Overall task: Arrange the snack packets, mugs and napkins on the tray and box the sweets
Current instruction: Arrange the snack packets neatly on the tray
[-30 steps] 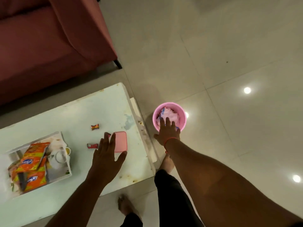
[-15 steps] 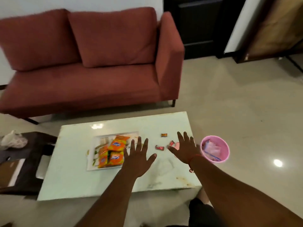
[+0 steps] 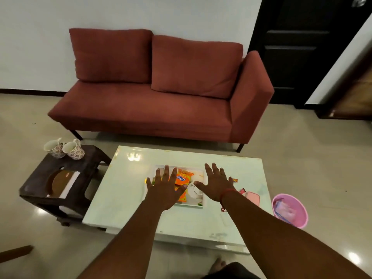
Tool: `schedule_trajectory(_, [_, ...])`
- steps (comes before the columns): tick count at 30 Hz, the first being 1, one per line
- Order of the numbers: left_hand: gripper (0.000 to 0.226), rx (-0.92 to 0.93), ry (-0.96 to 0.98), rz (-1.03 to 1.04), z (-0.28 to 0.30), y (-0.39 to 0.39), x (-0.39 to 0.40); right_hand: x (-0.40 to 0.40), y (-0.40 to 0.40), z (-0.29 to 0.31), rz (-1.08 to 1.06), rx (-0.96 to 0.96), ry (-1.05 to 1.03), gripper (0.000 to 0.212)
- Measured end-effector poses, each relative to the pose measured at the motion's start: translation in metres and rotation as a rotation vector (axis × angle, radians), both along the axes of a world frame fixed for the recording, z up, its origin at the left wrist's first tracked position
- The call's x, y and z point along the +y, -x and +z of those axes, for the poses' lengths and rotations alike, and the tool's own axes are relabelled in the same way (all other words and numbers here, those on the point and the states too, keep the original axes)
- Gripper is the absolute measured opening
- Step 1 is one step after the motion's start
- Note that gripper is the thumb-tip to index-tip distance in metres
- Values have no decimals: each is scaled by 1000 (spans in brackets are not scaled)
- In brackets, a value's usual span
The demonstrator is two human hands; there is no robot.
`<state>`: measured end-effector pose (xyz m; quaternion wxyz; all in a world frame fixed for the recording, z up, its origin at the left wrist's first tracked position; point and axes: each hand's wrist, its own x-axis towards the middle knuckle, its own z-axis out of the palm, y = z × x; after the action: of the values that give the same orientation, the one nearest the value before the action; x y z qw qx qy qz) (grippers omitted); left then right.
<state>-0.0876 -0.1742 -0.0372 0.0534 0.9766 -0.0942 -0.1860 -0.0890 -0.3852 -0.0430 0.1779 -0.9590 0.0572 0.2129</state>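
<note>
A white tray (image 3: 202, 205) lies in the middle of the pale low table (image 3: 124, 198). Orange snack packets (image 3: 183, 178) and a white mug (image 3: 194, 191) are on it. My left hand (image 3: 164, 189) hovers flat over the tray's left side, fingers spread, holding nothing. My right hand (image 3: 216, 183) is spread over the tray's right edge, also empty. A wrapped sweet (image 3: 234, 180) lies right of my right hand. A pink box (image 3: 252, 198) rests near the table's right end, with another sweet (image 3: 242, 190) beside it. Two patterned mugs (image 3: 64, 150) stand on a dark side stool (image 3: 46, 188).
A red sofa (image 3: 161, 93) stands behind the table. A pink bucket (image 3: 289, 210) with wrappers sits on the floor right of the table. A round brown item rests on white paper on the stool (image 3: 60, 181). A dark door (image 3: 298, 47) is at the back right.
My view has lifted and swung left, from the bucket to the whole table. My right hand left the bucket and both hands moved left over the tray.
</note>
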Motion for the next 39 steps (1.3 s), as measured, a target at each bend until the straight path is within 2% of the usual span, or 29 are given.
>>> schedule_trajectory(2, [107, 2, 1, 11, -5, -5, 5, 8, -8, -3, 11, 8, 9, 90])
schedule_trajectory(7, [120, 16, -24, 23, -12, -23, 18, 21, -35, -14, 39, 37, 2, 91])
schedule_trajectory(10, [99, 28, -37, 24, -12, -35, 27, 28, -48, -23, 49, 69, -21, 90])
schedule_trajectory(14, [103, 62, -57, 36, -18, -59, 32, 33, -73, -36, 63, 103, -36, 91])
schedule_trajectory(16, [86, 88, -48, 27, -25, -69, 34, 35, -81, -42, 44, 116, -41, 92])
schedule_trajectory(18, [79, 115, -36, 11, -36, -80, 35, 37, -86, -51, 20, 140, -48, 92])
schedule_trajectory(25, [78, 245, -27, -124, -76, -121, 57, 54, -90, -87, -102, 241, -42, 93])
schedule_trajectory(30, [78, 354, 5, -93, -109, -142, 82, 75, -89, -121, -193, 278, -73, 89])
schedule_trajectory(35, [77, 428, -20, -107, -178, -162, 89, 97, -95, -193, -297, 340, -176, 88])
schedule_trajectory(39, [74, 403, 8, -90, -225, -172, 72, 103, -100, -246, -349, 264, -174, 88])
